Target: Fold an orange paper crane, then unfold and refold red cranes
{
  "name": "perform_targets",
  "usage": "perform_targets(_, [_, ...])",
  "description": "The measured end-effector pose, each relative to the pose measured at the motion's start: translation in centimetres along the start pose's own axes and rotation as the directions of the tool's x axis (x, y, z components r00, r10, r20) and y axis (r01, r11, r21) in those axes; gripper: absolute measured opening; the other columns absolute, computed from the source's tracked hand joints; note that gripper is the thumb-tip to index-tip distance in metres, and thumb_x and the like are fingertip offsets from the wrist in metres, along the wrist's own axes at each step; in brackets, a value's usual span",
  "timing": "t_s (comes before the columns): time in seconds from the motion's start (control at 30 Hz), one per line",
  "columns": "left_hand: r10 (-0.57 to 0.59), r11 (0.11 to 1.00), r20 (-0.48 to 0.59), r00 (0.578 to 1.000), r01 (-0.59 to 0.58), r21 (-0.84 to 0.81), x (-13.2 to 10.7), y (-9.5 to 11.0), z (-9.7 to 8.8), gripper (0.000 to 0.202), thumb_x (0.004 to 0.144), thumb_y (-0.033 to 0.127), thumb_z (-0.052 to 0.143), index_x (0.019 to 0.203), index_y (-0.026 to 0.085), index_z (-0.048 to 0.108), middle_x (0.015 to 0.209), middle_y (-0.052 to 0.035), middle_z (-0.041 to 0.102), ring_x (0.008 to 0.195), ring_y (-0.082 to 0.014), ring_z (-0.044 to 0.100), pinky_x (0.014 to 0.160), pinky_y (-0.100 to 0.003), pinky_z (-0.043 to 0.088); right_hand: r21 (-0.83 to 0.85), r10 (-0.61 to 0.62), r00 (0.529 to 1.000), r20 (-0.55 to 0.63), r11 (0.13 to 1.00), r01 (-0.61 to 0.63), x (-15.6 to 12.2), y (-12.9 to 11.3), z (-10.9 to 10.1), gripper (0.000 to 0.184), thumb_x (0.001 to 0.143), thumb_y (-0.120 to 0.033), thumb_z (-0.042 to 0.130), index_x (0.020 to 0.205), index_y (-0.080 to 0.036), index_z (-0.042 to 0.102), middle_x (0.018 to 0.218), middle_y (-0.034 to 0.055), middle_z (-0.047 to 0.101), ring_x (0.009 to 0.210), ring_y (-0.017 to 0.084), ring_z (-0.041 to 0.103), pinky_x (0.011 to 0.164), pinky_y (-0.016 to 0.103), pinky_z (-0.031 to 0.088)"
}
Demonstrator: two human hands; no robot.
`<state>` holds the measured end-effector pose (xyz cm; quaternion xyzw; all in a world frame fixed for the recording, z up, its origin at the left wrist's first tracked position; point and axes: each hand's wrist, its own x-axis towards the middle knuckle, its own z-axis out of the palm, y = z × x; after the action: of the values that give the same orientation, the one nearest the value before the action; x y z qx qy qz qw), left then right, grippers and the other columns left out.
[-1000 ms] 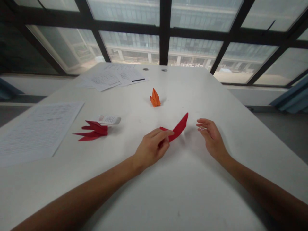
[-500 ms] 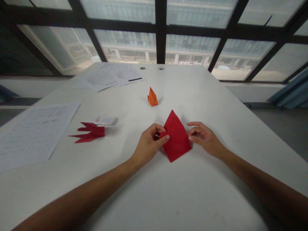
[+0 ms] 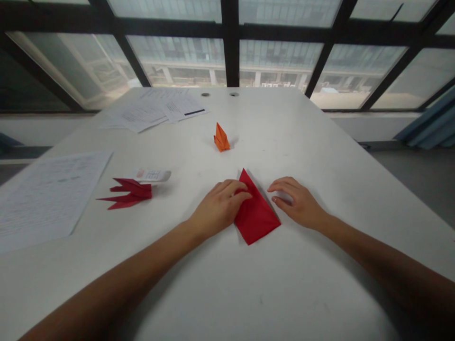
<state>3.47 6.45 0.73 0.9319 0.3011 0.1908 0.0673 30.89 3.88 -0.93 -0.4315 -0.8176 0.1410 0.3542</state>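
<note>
The left hand [image 3: 218,207] lies open on a kite-shaped piece of folded red origami paper [image 3: 256,214], its fingers draped over the upper left edge, pressing rather than pinching. The right hand [image 3: 297,202] is open too, just beside the paper's right edge and not touching it. The paper is matte, with crisp straight folds. Beyond it stands a small pointed orange origami figure [image 3: 221,139]. To its left lie a spiky red origami figure [image 3: 130,193], a white remote control [image 3: 151,175] (its buttons too small to read) and printed sheets [image 3: 53,199], all on a white table [image 3: 341,189].
</note>
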Motion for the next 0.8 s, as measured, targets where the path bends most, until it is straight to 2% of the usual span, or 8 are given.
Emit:
perform_targets(0.07, [0.126,0.991,0.071,0.990,-0.123,-0.045,0.0,-0.6,0.3,0.033,0.100,0.011,0.048,0.124,0.021,0.068,0.136,-0.0078,0.068,0.131,-0.0234,0.059,0.113,-0.042,0.047,0.023,-0.035,0.999,0.004,0.999,0.035,0.0,-0.3,-0.2,0.018,0.097,-0.024,0.059,0.112,-0.028,0.068,0.111,0.0081,0.073,0.109,0.028,0.066,0.098,0.048,0.054])
perform_targets(0.17, [0.016,0.999,0.048,0.999,-0.013,-0.050,0.0,-1.2,0.6,0.031,0.103,0.021,0.048,0.128,0.019,0.067,0.139,-0.0084,0.068,0.135,-0.0257,0.057,0.116,-0.046,0.046,0.068,-0.123,0.990,0.066,0.991,0.119,-0.1,-0.9,-0.5,0.025,0.095,-0.024,0.060,0.118,-0.029,0.067,0.117,0.0083,0.074,0.114,0.028,0.066,0.101,0.049,0.053])
perform_targets(0.23, [-0.039,0.996,0.027,0.999,0.041,-0.075,0.1,-1.4,0.5,0.032,0.104,0.029,0.050,0.130,0.019,0.066,0.139,-0.0095,0.068,0.136,-0.0269,0.057,0.117,-0.048,0.045,0.064,-0.180,0.974,0.140,0.983,0.173,-0.2,-1.3,-0.7,0.039,0.089,-0.020,0.064,0.128,-0.027,0.064,0.126,0.0091,0.072,0.121,0.030,0.063,0.106,0.052,0.049])
perform_targets(0.37, [-0.008,0.992,0.035,0.999,0.012,-0.128,0.2,-1.2,0.0,0.039,0.097,0.041,0.061,0.129,0.018,0.066,0.138,-0.0118,0.067,0.136,-0.0300,0.056,0.118,-0.050,0.043,-0.030,-0.161,0.969,0.189,0.985,0.170,-0.2,-1.6,-0.5,0.068,0.077,-0.009,0.064,0.143,-0.023,0.054,0.138,0.0124,0.066,0.130,0.031,0.057,0.112,0.053,0.045])
perform_targets(0.43, [-0.009,0.992,0.046,0.999,0.015,-0.126,0.2,-1.1,-0.2,0.043,0.094,0.046,0.064,0.127,0.019,0.066,0.139,-0.0122,0.067,0.137,-0.0319,0.054,0.118,-0.052,0.042,-0.082,-0.136,0.978,0.159,0.985,0.151,-0.3,-1.2,-0.2,0.062,0.078,-0.008,0.063,0.139,-0.022,0.058,0.137,0.0124,0.066,0.129,0.030,0.058,0.111,0.052,0.045])
perform_targets(0.53, [-0.011,0.992,0.071,0.997,0.020,-0.124,0.2,-0.8,-0.4,0.045,0.091,0.053,0.068,0.121,0.020,0.068,0.138,-0.0121,0.066,0.138,-0.0344,0.052,0.117,-0.054,0.041,-0.154,-0.111,0.988,0.112,0.980,0.127,-0.3,-0.4,0.2,0.036,0.087,-0.011,0.063,0.120,-0.024,0.068,0.130,0.0102,0.069,0.122,0.029,0.062,0.106,0.051,0.046])
perform_targets(0.67, [0.003,0.992,0.087,0.996,0.008,-0.124,0.2,-0.8,-0.4,0.051,0.087,0.062,0.070,0.116,0.021,0.069,0.138,-0.0121,0.065,0.140,-0.0367,0.050,0.116,-0.056,0.041,-0.190,-0.084,0.991,0.103,0.976,0.103,-0.4,0.1,0.3,0.020,0.095,-0.017,0.061,0.109,-0.027,0.071,0.121,0.0067,0.074,0.114,0.027,0.065,0.100,0.049,0.046])
perform_targets(0.8, [0.012,0.992,0.075,0.997,-0.002,-0.127,0.2,-0.7,0.0,0.028,0.101,0.042,0.056,0.111,0.019,0.068,0.126,-0.0106,0.071,0.133,-0.0315,0.055,0.112,-0.050,0.045,-0.201,-0.015,0.997,0.073,0.979,0.030,-0.4,-0.1,0.3,0.011,0.100,-0.026,0.059,0.105,-0.025,0.069,0.107,0.0071,0.076,0.104,0.028,0.066,0.095,0.049,0.047])
